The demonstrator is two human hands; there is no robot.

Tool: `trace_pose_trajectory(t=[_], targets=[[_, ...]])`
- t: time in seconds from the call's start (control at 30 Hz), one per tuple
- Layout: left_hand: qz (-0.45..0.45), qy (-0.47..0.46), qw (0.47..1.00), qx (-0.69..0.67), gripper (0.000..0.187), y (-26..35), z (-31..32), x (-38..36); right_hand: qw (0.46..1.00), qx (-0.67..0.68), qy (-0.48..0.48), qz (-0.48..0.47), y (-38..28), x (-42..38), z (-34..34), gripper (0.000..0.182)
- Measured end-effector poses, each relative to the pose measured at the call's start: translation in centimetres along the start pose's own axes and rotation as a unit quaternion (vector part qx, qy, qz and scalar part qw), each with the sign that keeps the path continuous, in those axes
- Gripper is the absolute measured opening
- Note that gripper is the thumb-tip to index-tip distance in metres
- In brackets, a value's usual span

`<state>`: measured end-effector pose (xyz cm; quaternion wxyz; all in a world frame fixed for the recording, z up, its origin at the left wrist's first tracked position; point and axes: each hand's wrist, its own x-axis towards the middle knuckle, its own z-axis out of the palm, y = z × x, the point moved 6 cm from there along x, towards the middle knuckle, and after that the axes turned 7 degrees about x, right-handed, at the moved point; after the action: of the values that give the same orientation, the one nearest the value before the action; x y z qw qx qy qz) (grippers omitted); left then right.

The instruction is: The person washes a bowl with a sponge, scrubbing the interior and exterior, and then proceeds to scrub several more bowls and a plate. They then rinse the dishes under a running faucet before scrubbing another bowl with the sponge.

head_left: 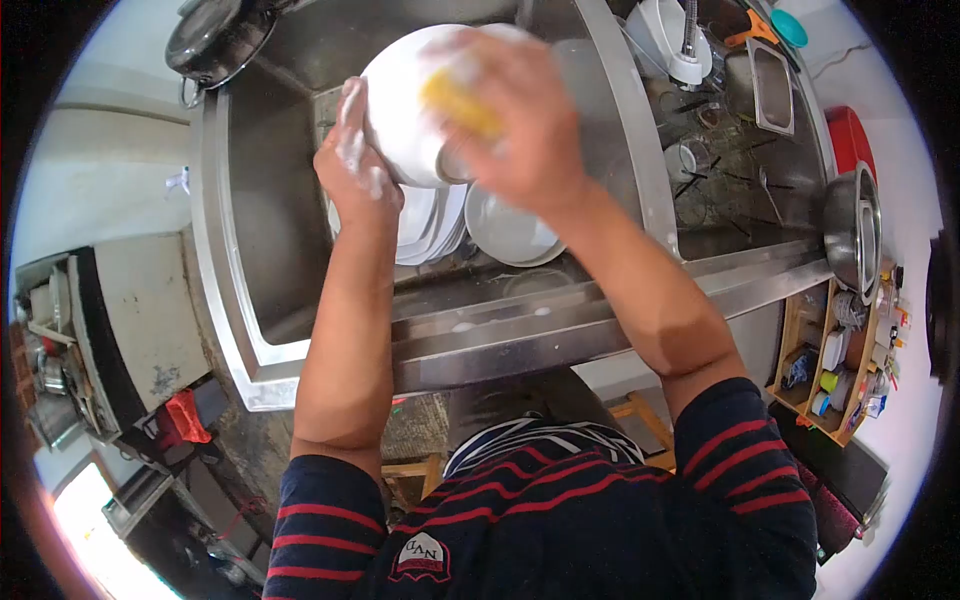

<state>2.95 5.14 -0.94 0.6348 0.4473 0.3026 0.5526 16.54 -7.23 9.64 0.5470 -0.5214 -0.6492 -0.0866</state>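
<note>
A large white bowl (pixel 400 110) is held over the left sink basin, its foot ring facing toward me. My left hand (pixel 355 165), with soap suds on it, grips the bowl's left side. In my right hand (pixel 530 125), blurred by motion, a yellow sponge (pixel 458 102) lies against the bowl's outer surface. Below the bowl, several white plates (pixel 430 235) stand tilted in the basin. Beside them rests a round whitish dish (pixel 515 232), partly hidden by my right hand and forearm.
The right basin (pixel 720 215) holds cutlery, a glass (pixel 688 158) and a metal pan (pixel 772 90). A faucet (pixel 688 65) stands behind it. A dark pot (pixel 215 42) sits at the back left corner; a steel bowl (pixel 850 235) is on the right edge.
</note>
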Motion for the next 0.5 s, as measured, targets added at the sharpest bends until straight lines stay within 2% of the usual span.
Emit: trace_pose_trajectory(t=[0.03,0.1,0.17,0.2,0.23,0.33,0.37,0.43,0.47,0.5], targets=[[0.000,-0.001,1.000,0.001,0.040,0.1,-0.1,0.0,0.997,-0.017,-0.052,-0.058,-2.6,0.3,0.8,0.036],[-0.005,0.011,0.999,-0.046,0.041,0.4,-0.6,-0.4,0.994,0.002,-0.080,-0.076,-2.4,0.2,1.2,0.038],[-0.122,0.110,0.985,-0.045,0.044,3.1,1.9,-1.5,0.996,0.005,-0.024,-0.086,0.0,0.0,0.4,0.035],[-0.124,0.114,0.984,-0.057,0.044,2.7,1.6,-1.3,0.997,0.060,0.040,0.012,1.5,-0.3,-0.3,0.034],[-0.126,0.118,0.983,-0.069,0.044,2.2,1.2,-1.1,0.997,0.060,0.039,0.012,1.7,-0.8,0.0,0.034],[-0.124,0.147,0.979,-0.067,0.040,1.2,0.0,-0.7,0.965,0.150,0.057,0.209,4.1,-2.2,0.8,0.036],[-0.125,0.145,0.979,-0.065,0.040,1.1,-0.5,-0.3,0.964,0.150,0.059,0.209,3.9,-2.6,1.3,0.036],[-0.179,0.105,0.963,-0.174,0.038,1.0,-0.2,0.1,0.981,0.072,0.049,0.172,2.6,-3.0,2.4,0.038],[-0.201,0.141,0.958,-0.146,0.039,0.8,-0.8,-0.1,0.986,0.064,0.009,0.154,1.9,-3.4,3.1,0.043],[-0.201,0.143,0.958,-0.144,0.039,0.9,-0.9,-0.2,0.986,0.066,0.009,0.155,1.1,-3.3,3.1,0.043]])
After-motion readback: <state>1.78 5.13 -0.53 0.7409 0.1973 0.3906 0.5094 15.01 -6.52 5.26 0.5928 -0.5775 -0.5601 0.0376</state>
